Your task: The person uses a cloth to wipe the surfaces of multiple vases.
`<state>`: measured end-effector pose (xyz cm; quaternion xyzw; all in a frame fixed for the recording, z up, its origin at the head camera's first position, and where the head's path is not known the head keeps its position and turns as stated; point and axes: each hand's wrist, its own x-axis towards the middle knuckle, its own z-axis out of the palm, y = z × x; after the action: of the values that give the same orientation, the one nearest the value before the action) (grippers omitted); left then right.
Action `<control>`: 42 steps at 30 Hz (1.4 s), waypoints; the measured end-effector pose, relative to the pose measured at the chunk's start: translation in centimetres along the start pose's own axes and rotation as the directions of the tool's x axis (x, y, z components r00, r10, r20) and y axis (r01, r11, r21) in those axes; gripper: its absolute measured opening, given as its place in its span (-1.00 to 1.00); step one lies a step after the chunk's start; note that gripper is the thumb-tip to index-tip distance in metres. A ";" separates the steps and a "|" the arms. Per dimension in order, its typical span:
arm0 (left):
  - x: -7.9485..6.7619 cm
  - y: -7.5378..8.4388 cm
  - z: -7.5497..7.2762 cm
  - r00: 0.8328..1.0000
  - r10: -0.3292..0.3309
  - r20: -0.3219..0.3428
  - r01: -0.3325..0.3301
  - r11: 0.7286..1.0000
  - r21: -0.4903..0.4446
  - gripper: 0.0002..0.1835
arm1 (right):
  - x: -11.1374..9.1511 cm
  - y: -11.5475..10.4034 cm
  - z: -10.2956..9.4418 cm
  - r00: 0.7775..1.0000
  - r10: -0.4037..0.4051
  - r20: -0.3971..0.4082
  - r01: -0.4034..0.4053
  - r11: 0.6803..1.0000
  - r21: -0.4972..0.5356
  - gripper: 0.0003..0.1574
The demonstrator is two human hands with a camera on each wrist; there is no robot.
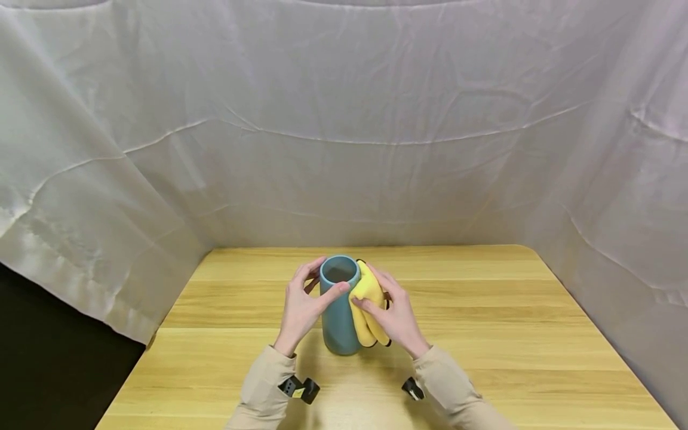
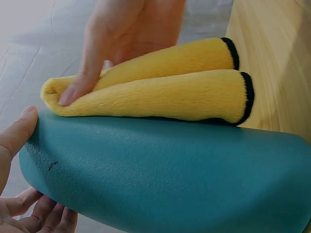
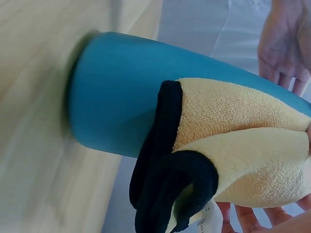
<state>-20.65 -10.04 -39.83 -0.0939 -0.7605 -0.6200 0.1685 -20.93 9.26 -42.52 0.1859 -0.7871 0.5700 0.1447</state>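
Observation:
A tall blue-green vase stands upright on the wooden table, its round mouth facing up. My left hand grips it near the rim, thumb at the front and fingers round the far side. In the left wrist view a small dark mark shows on the vase near its top. A folded yellow cloth with black edging is in my right hand, pinched between thumb and fingers. The cloth lies along the vase's right side, its folded ends hanging down. A white tag shows beside the cloth in the right wrist view.
The light wooden table extends on both sides of the vase. Pale grey fabric hangs behind it and along the sides. A dark area lies past the table's left edge. Small black devices sit at both wrists.

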 end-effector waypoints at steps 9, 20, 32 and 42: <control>-0.1 0.0 0.0 1.000 -0.008 0.000 0.008 1.000 -0.007 -0.33 | -1.5 2.2 0.3 0.999 0.040 0.023 -0.040 0.999 0.001 -0.18; -0.2 0.1 0.0 1.000 -0.007 0.003 0.007 1.000 -0.002 -0.33 | -2.7 4.5 0.5 0.991 0.122 0.057 -0.122 0.993 -0.008 -0.16; -0.1 -0.1 0.0 1.000 0.000 -0.005 0.000 1.000 0.008 -0.34 | -2.4 3.6 0.5 0.987 0.153 0.042 -0.153 0.988 -0.006 -0.16; 0.0 -0.1 0.1 1.000 0.000 -0.003 0.000 1.000 0.004 -0.33 | -0.3 0.1 0.1 1.000 0.010 -0.014 -0.010 1.000 0.001 -0.17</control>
<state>-20.66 -10.01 -39.97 -0.0928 -0.7616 -0.6184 0.1698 -20.74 9.26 -42.75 0.1780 -0.7869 0.5723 0.1472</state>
